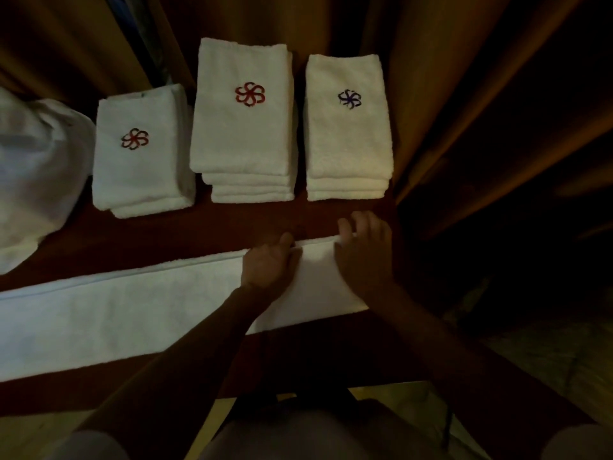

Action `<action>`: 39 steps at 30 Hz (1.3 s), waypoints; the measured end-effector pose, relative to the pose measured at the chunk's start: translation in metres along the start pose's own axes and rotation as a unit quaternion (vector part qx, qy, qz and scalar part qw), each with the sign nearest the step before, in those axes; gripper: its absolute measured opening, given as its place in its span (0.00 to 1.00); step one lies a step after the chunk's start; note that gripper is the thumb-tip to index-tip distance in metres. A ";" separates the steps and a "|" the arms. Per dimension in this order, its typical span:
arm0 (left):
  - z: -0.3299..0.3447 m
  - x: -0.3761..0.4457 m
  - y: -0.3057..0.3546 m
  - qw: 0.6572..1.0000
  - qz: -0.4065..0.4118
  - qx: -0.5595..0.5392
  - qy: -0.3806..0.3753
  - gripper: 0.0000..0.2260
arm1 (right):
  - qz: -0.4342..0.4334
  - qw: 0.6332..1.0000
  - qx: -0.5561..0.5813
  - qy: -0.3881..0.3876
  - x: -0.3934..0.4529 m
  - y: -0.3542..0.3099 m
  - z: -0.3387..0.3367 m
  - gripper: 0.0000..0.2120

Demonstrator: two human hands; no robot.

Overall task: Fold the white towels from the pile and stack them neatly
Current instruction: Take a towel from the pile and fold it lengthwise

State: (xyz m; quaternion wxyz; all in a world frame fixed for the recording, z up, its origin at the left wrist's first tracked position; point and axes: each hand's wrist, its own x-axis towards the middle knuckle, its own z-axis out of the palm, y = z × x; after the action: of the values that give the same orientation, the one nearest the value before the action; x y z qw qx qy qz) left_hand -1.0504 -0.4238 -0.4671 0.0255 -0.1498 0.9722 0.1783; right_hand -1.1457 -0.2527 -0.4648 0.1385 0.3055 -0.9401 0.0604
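Observation:
A long white towel [132,313], folded lengthwise into a strip, lies across the dark red table [205,234] from the left edge to the right. My left hand [270,265] pinches its far edge near the right end. My right hand [363,250] grips the towel's far right corner, fingers curled over the edge. Behind it stand three stacks of folded white towels: a left stack [139,161] with a red flower emblem, a taller middle stack [242,127] with a red emblem, and a right stack [346,127] with a purple emblem.
A loose heap of unfolded white towels [36,167] sits at the far left of the table. Brown curtains [464,94] hang behind and to the right. The table's near edge runs just in front of my body; floor shows at the lower right.

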 end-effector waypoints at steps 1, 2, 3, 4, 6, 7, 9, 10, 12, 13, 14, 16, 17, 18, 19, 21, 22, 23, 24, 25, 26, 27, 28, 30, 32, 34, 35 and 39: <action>0.000 0.000 -0.001 1.000 0.001 -0.006 0.000 0.18 | -0.030 0.999 0.026 0.028 0.001 -0.015 0.000 0.10; -0.001 0.002 -0.002 1.000 0.003 -0.014 -0.002 0.19 | -0.053 0.995 0.068 0.048 0.003 -0.030 0.001 0.08; -0.004 0.005 -0.002 1.000 0.008 -0.022 -0.003 0.21 | -0.073 0.990 0.112 0.054 0.004 -0.044 0.005 0.06; -0.008 0.007 -0.002 1.000 0.014 -0.027 -0.007 0.22 | -0.086 0.985 0.143 0.041 0.003 -0.054 0.012 0.06; -0.016 0.008 -0.007 0.999 0.012 -0.021 -0.024 0.20 | -0.088 0.983 0.158 -0.020 -0.007 -0.064 0.024 0.09; -0.020 0.007 -0.012 0.999 0.006 -0.009 -0.039 0.18 | -0.078 0.984 0.154 -0.053 -0.011 -0.063 0.028 0.11; -0.031 -0.003 -0.032 0.998 -0.008 0.004 -0.056 0.17 | -0.061 0.984 0.145 -0.084 -0.014 -0.057 0.026 0.16; -0.036 -0.012 -0.046 0.998 -0.010 0.003 -0.056 0.16 | -0.056 0.985 0.142 -0.085 -0.013 -0.054 0.023 0.17; -0.043 -0.028 -0.082 0.998 -0.022 -0.008 -0.055 0.17 | -0.047 0.985 0.141 -0.083 -0.009 -0.049 0.019 0.18; -0.047 -0.035 -0.100 0.998 -0.041 -0.009 -0.055 0.17 | -0.047 0.985 0.140 -0.085 -0.007 -0.047 0.018 0.17; -0.051 -0.040 -0.114 0.997 -0.057 -0.007 -0.056 0.18 | -0.050 0.986 0.133 -0.084 -0.006 -0.044 0.018 0.14; -0.052 -0.046 -0.129 0.997 -0.044 -0.001 -0.056 0.25 | -0.057 0.990 0.107 -0.073 -0.005 -0.043 0.017 0.10; -0.051 -0.045 -0.130 0.998 -0.033 0.006 -0.061 0.27 | -0.058 0.991 0.093 -0.071 -0.005 -0.047 0.015 0.11; -0.050 -0.041 -0.127 0.997 -0.029 0.015 -0.067 0.25 | -0.063 0.992 0.090 -0.063 -0.003 -0.056 0.011 0.12; -0.049 -0.036 -0.124 0.997 -0.029 0.016 -0.074 0.22 | -0.077 0.991 0.097 -0.048 -0.002 -0.069 0.008 0.13; -0.049 -0.025 -0.119 0.996 -0.019 0.002 -0.090 0.18 | -0.114 0.983 0.142 -0.027 0.002 -0.104 0.004 0.11; -0.050 -0.022 -0.118 0.995 -0.013 -0.003 -0.096 0.17 | -0.128 0.977 0.164 -0.037 0.002 -0.120 0.005 0.10; -0.051 -0.022 -0.118 0.996 -0.006 -0.010 -0.093 0.17 | -0.133 0.974 0.173 -0.060 0.000 -0.132 0.008 0.12; -0.053 -0.024 -0.121 0.996 -0.002 -0.014 -0.085 0.17 | -0.131 0.973 0.168 -0.087 -0.003 -0.140 0.011 0.13; -0.054 -0.030 -0.127 0.997 0.001 -0.010 -0.072 0.18 | -0.124 0.974 0.155 -0.113 -0.006 -0.142 0.013 0.15; -0.056 -0.038 -0.136 0.998 0.001 0.000 -0.057 0.19 | -0.116 0.974 0.142 -0.131 -0.009 -0.139 0.016 0.17; -0.056 -0.046 -0.147 0.999 0.003 0.008 -0.037 0.22 | -0.111 0.975 0.135 -0.138 -0.011 -0.134 0.016 0.18; -0.057 -0.055 -0.160 1.000 0.004 0.010 -0.022 0.26 | -0.108 0.975 0.132 -0.142 -0.012 -0.128 0.017 0.19; -0.063 -0.071 -0.186 1.000 0.002 -0.010 -0.010 0.30 | -0.107 0.976 0.130 -0.141 -0.010 -0.120 0.016 0.18; -0.066 -0.078 -0.207 1.000 -0.006 -0.022 -0.008 0.28 | -0.100 0.977 0.124 -0.140 -0.009 -0.111 0.016 0.18; -0.071 -0.085 -0.222 1.000 -0.011 -0.022 0.004 0.24 | -0.104 0.979 0.113 -0.133 -0.010 -0.111 0.016 0.18; -0.070 -0.086 -0.225 1.000 -0.004 -0.018 0.017 0.23 | -0.107 0.980 0.108 -0.130 -0.010 -0.112 0.015 0.17; -0.067 -0.082 -0.224 0.999 -0.006 -0.022 0.021 0.21 | -0.106 0.976 0.138 -0.133 -0.001 -0.150 0.001 0.18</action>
State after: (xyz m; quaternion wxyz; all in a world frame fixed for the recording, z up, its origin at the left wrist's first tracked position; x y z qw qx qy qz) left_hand -0.9042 -0.6244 -0.4718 0.0024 -0.1604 0.9673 0.1965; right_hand -1.0565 -0.3731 -0.4617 -0.0255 0.4250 -0.8949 0.1339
